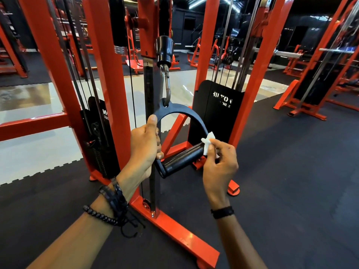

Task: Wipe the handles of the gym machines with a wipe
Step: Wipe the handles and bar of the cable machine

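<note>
A black D-shaped cable handle (182,159) hangs from a steel carabiner (166,85) on an orange cable machine (108,90). My left hand (144,147) grips the left side of the handle's curved bracket, thumb pointing up. My right hand (218,162) pinches a small crumpled white wipe (207,143) and presses it against the right end of the handle's black grip bar. The bar tilts down to the left.
The machine's orange base rail (174,228) runs along the dark rubber floor toward me. Black weight-stack covers (217,113) stand behind the handle. More orange racks and a barbell (287,54) stand at the right and far back.
</note>
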The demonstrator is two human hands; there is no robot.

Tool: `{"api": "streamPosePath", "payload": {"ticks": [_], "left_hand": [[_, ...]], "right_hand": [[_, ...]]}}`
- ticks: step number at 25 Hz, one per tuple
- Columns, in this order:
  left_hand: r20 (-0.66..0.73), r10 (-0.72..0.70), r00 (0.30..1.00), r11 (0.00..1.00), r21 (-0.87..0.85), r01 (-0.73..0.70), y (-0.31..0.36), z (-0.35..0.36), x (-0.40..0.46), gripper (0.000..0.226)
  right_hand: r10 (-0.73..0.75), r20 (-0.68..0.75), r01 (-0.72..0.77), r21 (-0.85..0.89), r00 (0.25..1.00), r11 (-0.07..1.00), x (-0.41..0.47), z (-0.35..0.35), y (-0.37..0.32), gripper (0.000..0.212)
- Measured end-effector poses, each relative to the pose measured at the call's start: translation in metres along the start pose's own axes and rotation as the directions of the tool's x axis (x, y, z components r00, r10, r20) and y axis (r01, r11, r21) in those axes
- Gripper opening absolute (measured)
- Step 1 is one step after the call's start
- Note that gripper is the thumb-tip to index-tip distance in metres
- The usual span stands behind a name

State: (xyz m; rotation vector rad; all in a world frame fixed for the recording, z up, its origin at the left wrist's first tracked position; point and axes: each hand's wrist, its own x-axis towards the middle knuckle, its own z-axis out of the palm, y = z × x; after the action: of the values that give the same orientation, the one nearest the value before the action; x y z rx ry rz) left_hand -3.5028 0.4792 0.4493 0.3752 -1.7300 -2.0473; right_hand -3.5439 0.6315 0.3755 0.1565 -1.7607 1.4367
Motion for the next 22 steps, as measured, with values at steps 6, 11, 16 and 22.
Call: {"api": "streamPosePath", "payload": {"ticks": [6, 11, 16, 22], "left_hand": [[-0.014, 0.006, 1.000, 1.000, 0.007, -0.006, -0.002, 0.000, 0.003, 0.045], [-0.012, 0.005, 1.000, 1.000, 0.000, -0.005, 0.000, -0.002, 0.000, 0.045], [-0.015, 0.015, 1.000, 1.000, 0.002, -0.015, -0.001, 0.001, -0.001, 0.046], [-0.021, 0.001, 1.000, 1.000, 0.004, -0.001, -0.001, -0.002, 0.001, 0.045]], "right_hand": [[-0.302, 0.284, 0.280, 0.117, 0.910, 0.953, -0.091, 0.005, -0.035, 0.021], [-0.197, 0.107, 0.199, -0.002, 0.974, 0.980, -0.046, 0.006, -0.009, 0.015], [0.077, -0.064, -0.075, 0.025, 0.995, 0.997, -0.014, 0.009, 0.014, 0.015], [-0.016, 0.153, -0.020, 0.230, 0.988, 0.973, -0.109, 0.017, -0.030, 0.017]]}}
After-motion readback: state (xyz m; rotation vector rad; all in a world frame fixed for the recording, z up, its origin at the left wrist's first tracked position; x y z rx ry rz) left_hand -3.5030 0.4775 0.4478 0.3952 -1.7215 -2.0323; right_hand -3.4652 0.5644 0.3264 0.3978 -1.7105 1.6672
